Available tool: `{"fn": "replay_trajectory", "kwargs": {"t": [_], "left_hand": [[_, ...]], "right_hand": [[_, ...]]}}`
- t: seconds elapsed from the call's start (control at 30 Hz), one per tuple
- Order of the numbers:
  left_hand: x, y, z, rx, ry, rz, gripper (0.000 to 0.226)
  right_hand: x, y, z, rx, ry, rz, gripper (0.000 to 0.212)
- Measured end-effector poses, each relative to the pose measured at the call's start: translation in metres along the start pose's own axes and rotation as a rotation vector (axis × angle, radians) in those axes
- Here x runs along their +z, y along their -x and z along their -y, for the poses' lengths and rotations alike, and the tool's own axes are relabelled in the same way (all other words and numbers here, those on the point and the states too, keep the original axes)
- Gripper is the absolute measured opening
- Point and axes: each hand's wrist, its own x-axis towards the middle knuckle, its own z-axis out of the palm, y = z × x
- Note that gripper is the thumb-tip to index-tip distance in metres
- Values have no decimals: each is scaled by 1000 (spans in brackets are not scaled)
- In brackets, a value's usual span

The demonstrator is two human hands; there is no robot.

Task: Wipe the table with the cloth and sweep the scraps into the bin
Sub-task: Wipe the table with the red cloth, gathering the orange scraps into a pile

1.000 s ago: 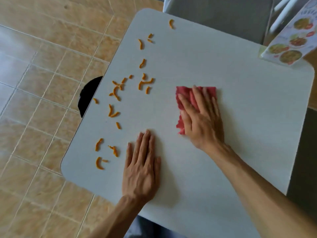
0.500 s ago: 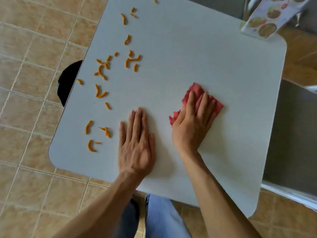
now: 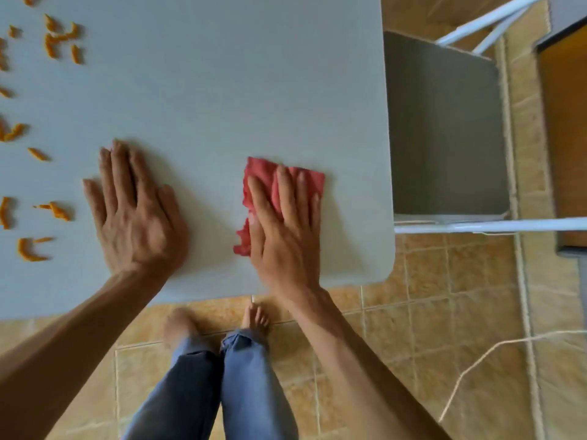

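Observation:
My right hand [image 3: 284, 227] lies flat on a red cloth [image 3: 265, 182], pressing it onto the white table [image 3: 206, 74] near the table's front right corner. The cloth shows beyond my fingertips and to the left of my palm. My left hand [image 3: 133, 208] rests flat on the table with its fingers spread, holding nothing, to the left of the cloth. Several orange scraps [image 3: 58, 42] lie scattered along the left part of the table, left of my left hand. The bin is out of view.
A grey chair seat [image 3: 444, 128] with a white frame stands right beside the table's right edge. Tan floor tiles [image 3: 444, 312] and my legs in blue jeans [image 3: 222, 392] show below the table's front edge. A wooden piece of furniture [image 3: 568, 122] is at the far right.
My right hand has slid the cloth toward me and to the right, near the table's front right corner. The view has tilted down and right; the bin has left the frame.

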Motion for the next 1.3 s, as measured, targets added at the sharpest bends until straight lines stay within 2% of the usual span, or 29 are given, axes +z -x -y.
{"fn": "replay_trajectory", "kwargs": {"t": [0.03,0.07,0.17,0.23,0.27,0.37,0.4,0.43,0.47,0.53,0.6,0.63,0.67,0.73,0.8,0.83,0.87,0.97,1.0,1.03,1.07,1.17,1.2,1.23,1.3], "left_hand": [[1,0,-1,1,6,-4,59],[3,0,-2,-1,9,-8,59],[3,2,-7,-13,28,-18,59],[3,12,-16,-9,81,-23,58],[3,24,-23,19,123,-10,58],[6,62,-53,189,192,64,58],[10,73,-57,223,156,76,58],[14,80,-61,234,115,78,58],[17,82,-63,228,85,77,59],[18,81,-64,217,56,75,59],[18,81,-65,226,47,72,59],[19,82,-65,227,51,70,59],[19,82,-65,229,56,64,58],[20,81,-64,248,83,44,56],[18,80,-60,289,161,5,53],[14,80,-56,289,213,-12,51],[9,80,-52,269,260,-23,50],[-9,79,-27,195,295,-57,49],[-13,82,-16,170,283,-63,49],[-16,87,-3,143,274,-66,49],[-18,92,10,118,270,-64,49],[-23,111,45,74,252,-57,50],[-26,116,54,55,244,-64,50],[-29,119,63,29,238,-76,51],[-37,120,78,-39,229,-115,51]], "right_hand": [[-6,3,-17,-65,1,44,50],[-10,4,-36,-17,13,41,50],[-16,12,-69,480,24,-120,49],[-12,23,-53,672,25,-169,50],[-13,34,-44,646,23,-144,51],[-24,67,-52,158,24,63,53],[-30,69,-72,37,22,132,53],[-34,71,-92,-5,46,157,52],[-37,71,-108,43,64,136,52],[-36,66,-116,324,32,13,51],[-25,63,-83,566,40,-110,50],[-20,62,-61,564,34,-112,51],[-16,63,-41,456,8,-68,53],[-17,67,-20,60,-26,125,58],[-24,55,-36,-255,-26,233,59],[-24,49,-46,-303,-7,235,58],[-23,43,-54,-257,14,199,56],[-13,30,-41,160,23,9,52],[-7,29,-21,223,19,-19,52],[-1,29,0,182,18,-8,53],[3,30,20,37,3,44,55],[7,15,43,-550,-3,208,58],[8,3,42,-637,3,208,56],[10,-9,41,-638,15,178,55],[16,-26,43,-422,25,84,52]]}}
